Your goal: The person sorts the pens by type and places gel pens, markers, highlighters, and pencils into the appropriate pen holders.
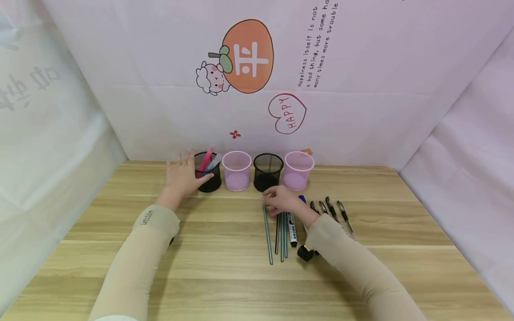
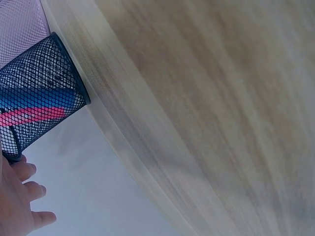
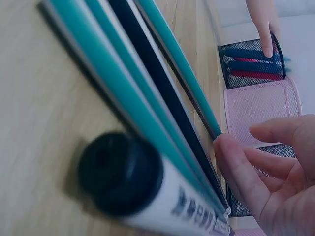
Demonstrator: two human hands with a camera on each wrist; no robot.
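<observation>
While the right hand [image 1: 281, 201] hovers over the far ends of the thin sticks [image 1: 277, 234] on the table [image 1: 225, 276], its fingers [image 3: 236, 172] are loosely curled, thumb and forefinger drawn toward each other just above the green stick [image 3: 187, 73] nearest the thumb. No stick looks lifted, and whether a fingertip already touches one I cannot tell. The step in hand seems to be picking one stick out of the row; I judge the next move calls for pinching a single tip without dragging its neighbours, which lie close side by side. A white marker [image 1: 292, 228] lies just beyond the little-finger side of that hand, and black pens [image 1: 333, 211] lie further out the same way, partly covered by the forearm. Beyond the fingertips stand a black mesh cup [image 1: 267, 171] and a pink cup [image 1: 298, 170]. Further left, the left hand [image 1: 181, 176] rests with spread fingers against the side of another black mesh cup [image 1: 209, 173], steadying it; pink and blue pens [image 1: 206, 159] stand inside. A second pink cup [image 1: 236, 170] sits between the two black ones. The left wrist view is blurred and shows only fingertips.
</observation>
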